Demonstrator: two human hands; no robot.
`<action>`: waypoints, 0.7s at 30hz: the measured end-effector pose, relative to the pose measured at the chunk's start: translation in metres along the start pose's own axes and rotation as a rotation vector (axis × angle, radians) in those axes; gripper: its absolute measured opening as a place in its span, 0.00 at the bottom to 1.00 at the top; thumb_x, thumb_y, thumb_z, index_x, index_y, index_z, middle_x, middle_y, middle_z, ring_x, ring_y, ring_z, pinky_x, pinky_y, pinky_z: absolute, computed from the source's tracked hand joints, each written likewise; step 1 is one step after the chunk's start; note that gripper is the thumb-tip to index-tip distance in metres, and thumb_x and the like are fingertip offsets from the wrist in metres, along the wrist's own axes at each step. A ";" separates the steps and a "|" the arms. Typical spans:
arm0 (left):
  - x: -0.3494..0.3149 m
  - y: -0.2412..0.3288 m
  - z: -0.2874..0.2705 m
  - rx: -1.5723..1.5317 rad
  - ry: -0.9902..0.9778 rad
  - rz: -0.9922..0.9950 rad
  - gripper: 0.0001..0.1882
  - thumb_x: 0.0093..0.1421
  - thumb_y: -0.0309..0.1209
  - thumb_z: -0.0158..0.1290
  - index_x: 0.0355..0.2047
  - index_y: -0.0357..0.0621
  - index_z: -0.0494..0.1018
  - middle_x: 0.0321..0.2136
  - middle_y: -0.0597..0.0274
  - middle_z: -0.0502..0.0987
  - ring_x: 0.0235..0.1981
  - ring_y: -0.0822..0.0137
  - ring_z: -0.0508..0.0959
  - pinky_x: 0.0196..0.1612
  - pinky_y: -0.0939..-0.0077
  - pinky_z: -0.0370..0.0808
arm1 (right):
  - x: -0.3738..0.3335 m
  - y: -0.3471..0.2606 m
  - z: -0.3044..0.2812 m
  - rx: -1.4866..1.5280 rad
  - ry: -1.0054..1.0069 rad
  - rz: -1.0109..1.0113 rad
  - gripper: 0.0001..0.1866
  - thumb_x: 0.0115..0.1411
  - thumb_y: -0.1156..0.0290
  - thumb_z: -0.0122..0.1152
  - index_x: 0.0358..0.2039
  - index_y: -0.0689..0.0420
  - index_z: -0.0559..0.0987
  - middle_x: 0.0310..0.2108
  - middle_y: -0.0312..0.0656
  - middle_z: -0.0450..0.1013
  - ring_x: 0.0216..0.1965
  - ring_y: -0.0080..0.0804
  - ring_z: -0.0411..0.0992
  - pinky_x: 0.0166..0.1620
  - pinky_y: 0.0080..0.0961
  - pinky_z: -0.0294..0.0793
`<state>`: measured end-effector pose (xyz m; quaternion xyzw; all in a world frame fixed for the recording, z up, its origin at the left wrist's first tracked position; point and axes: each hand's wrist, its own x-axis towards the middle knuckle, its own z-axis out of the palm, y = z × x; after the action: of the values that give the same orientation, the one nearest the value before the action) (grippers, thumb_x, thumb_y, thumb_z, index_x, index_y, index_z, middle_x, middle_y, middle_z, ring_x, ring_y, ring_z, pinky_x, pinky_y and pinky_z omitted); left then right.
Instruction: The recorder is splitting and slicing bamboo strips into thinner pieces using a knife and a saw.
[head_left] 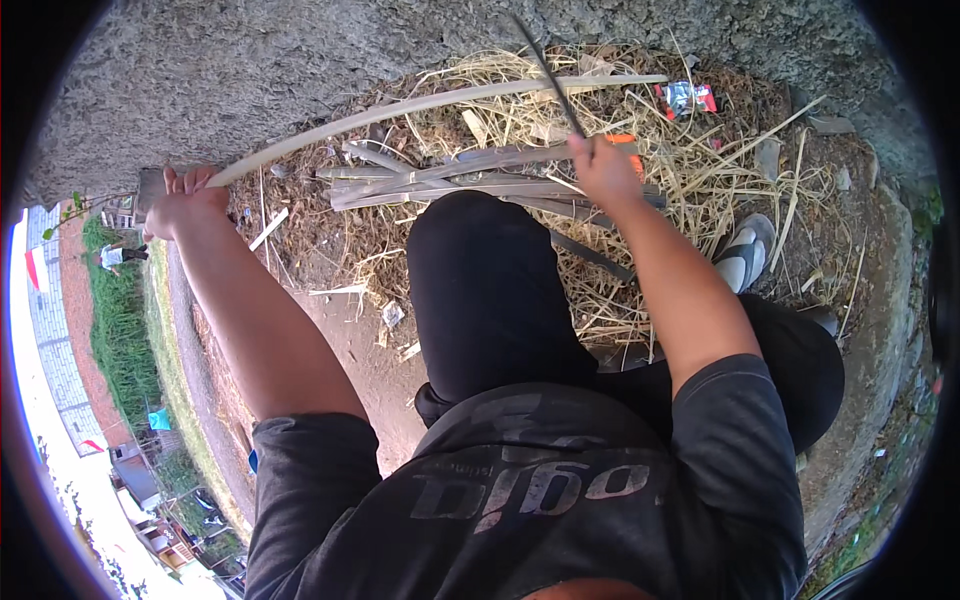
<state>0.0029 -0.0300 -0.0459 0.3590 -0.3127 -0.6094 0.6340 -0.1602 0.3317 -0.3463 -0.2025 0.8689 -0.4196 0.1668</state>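
My left hand [187, 203], at the far left, is closed round one end of a long, pale bamboo strip [400, 107]. The strip arches away to the right above the ground, and its other end is free. In my right hand [606, 175] is a knife with a long, dark, narrow blade [545, 68] tilted up and to the left. The blade crosses the strip near its free end; whether they touch I cannot tell. Below the strip, several flat split bamboo slats [450, 185] lie in a loose stack, partly hidden by my knee.
Pale shavings [690, 180] cover the ground around the slats. A rough grey wall [270, 75] rises beyond. Something orange [622, 139] shows beside my right hand, and a red and silver wrapper [688, 99] lies farther right. My sandalled foot [746, 254] is at the right; a distant person [122, 256] stands far left.
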 end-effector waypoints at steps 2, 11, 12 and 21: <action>0.007 -0.005 -0.012 -0.026 0.057 -0.010 0.48 0.61 0.69 0.13 0.29 0.39 0.71 0.12 0.71 0.50 0.13 0.73 0.47 0.16 0.77 0.50 | 0.003 0.008 -0.009 -0.024 0.020 0.210 0.31 0.66 0.39 0.39 0.36 0.59 0.74 0.29 0.51 0.76 0.35 0.51 0.76 0.39 0.45 0.73; 0.042 0.007 -0.030 -0.092 -0.233 -0.270 0.46 0.63 0.67 0.14 0.33 0.37 0.69 0.13 0.71 0.53 0.12 0.75 0.51 0.15 0.80 0.52 | -0.005 -0.017 0.028 -0.020 -0.164 -0.349 0.32 0.64 0.38 0.43 0.36 0.59 0.74 0.30 0.52 0.76 0.36 0.50 0.76 0.39 0.45 0.73; 0.042 0.006 -0.035 -0.080 -0.286 -0.219 0.47 0.62 0.68 0.14 0.33 0.36 0.69 0.13 0.71 0.53 0.12 0.75 0.51 0.15 0.79 0.52 | -0.002 -0.004 0.023 -0.024 -0.153 -0.185 0.32 0.64 0.38 0.42 0.37 0.59 0.74 0.32 0.53 0.76 0.37 0.50 0.76 0.40 0.46 0.73; 0.023 0.000 -0.079 -0.197 -0.796 -0.129 0.51 0.58 0.73 0.13 0.36 0.34 0.66 0.13 0.70 0.52 0.14 0.74 0.51 0.18 0.77 0.53 | 0.009 0.034 -0.035 0.089 0.019 0.147 0.35 0.67 0.40 0.39 0.35 0.64 0.78 0.33 0.57 0.76 0.37 0.51 0.75 0.45 0.42 0.72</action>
<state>0.0703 -0.0474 -0.0896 0.0516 -0.4507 -0.7660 0.4554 -0.1914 0.3702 -0.3538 -0.1267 0.8634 -0.4464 0.1978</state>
